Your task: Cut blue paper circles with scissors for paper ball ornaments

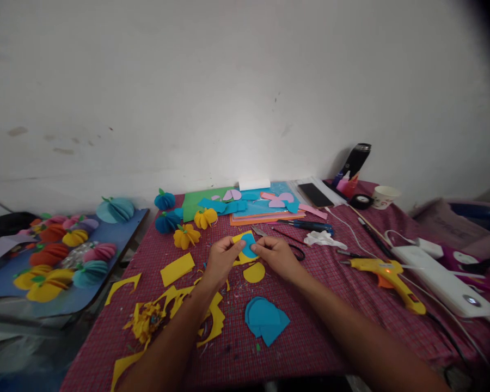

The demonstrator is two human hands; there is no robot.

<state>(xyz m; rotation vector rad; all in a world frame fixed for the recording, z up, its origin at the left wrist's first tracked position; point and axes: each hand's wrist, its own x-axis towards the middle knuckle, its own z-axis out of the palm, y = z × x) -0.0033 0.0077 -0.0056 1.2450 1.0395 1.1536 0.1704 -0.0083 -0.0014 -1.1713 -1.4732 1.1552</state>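
Observation:
Between my two hands is a yellow paper piece (237, 238) with a blue paper shape (249, 246) laid against it. My left hand (222, 260) pinches the left side, its thumb on the blue shape's edge. My right hand (278, 256) grips the right side, thumb pressing on the blue paper. Just below them lies a yellow paper circle (254, 272). Nearer to me rests a pile of blue paper cut-outs (265, 318). A folded yellow paper rectangle (177, 269) is left of my left hand. Scissors, partly hidden, have a black handle (297, 252) behind my right hand.
Yellow scraps (175, 305) spread at the left front. Paper pumpkins (187, 236) stand at the back left; more sit on a blue side table (102, 277). To the right are a yellow glue gun (386, 272), a white power strip (443, 280), cables and a paper cup (385, 197).

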